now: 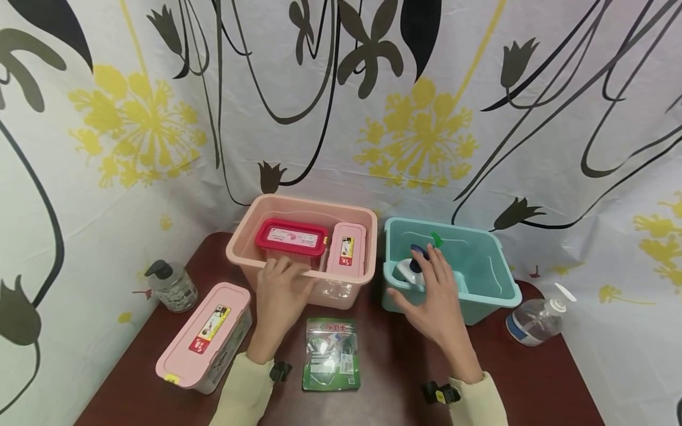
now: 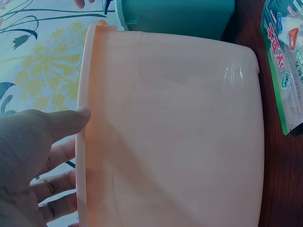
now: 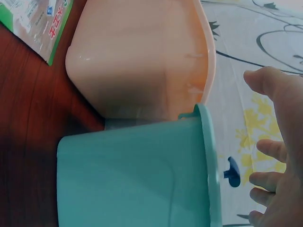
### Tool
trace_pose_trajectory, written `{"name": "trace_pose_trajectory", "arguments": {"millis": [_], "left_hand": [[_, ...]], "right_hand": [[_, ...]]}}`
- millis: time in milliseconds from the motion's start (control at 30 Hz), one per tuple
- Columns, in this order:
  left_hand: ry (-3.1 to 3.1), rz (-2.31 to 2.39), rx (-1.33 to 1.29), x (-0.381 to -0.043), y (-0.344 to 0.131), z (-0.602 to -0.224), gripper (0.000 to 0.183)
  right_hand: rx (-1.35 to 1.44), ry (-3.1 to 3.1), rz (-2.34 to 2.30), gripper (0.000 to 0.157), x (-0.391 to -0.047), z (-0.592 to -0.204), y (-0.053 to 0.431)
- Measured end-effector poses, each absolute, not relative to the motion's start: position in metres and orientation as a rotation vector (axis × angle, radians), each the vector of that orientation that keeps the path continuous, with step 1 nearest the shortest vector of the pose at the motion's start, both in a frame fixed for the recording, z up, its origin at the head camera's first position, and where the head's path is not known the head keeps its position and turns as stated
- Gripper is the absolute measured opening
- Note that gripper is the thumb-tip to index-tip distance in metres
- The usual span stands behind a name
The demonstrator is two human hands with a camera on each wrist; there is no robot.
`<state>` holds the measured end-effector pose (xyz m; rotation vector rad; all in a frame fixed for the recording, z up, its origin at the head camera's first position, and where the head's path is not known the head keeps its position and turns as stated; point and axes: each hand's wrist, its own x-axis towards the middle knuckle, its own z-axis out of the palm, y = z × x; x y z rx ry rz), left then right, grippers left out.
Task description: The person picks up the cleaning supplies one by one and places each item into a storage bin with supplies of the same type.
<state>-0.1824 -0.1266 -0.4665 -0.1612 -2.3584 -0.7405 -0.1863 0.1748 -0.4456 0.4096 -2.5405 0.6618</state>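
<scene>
My left hand (image 1: 280, 302) is at the front rim of the pink bin (image 1: 301, 204); in the left wrist view its thumb (image 2: 71, 120) lies on the outer side and its fingers pass behind the rim. Inside that bin are a clear box with a red lid (image 1: 292, 237) and a box with a pink lid (image 1: 347, 248). Over the front of the teal bin (image 1: 482, 302) hovers my right hand (image 1: 439, 302), fingers spread and holding nothing. Near its fingers, in the bin, stands a white bottle with a dark blue pump top (image 1: 409, 271). A small green piece (image 1: 437, 239) shows behind the fingertips.
A green and silver pouch (image 1: 331, 355) lies on the dark red table (image 1: 394, 390) between my arms. Left of my left arm is another pink-lidded box (image 1: 205, 337), beside a black-topped pump bottle (image 1: 173, 287). A clear pump bottle (image 1: 534, 319) stands at right. Patterned cloth hangs behind.
</scene>
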Motion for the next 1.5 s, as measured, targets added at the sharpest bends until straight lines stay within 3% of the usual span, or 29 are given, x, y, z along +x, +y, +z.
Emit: {"name": "trace_pose_trajectory", "arguments": {"millis": [1500], "left_hand": [[-2.353, -0.731, -0.166, -0.182, -0.127, -0.467, 0.034]], "right_hand": [[0.132, -2.637, 0.578, 0.089, -0.179, -0.473, 0.253]]}}
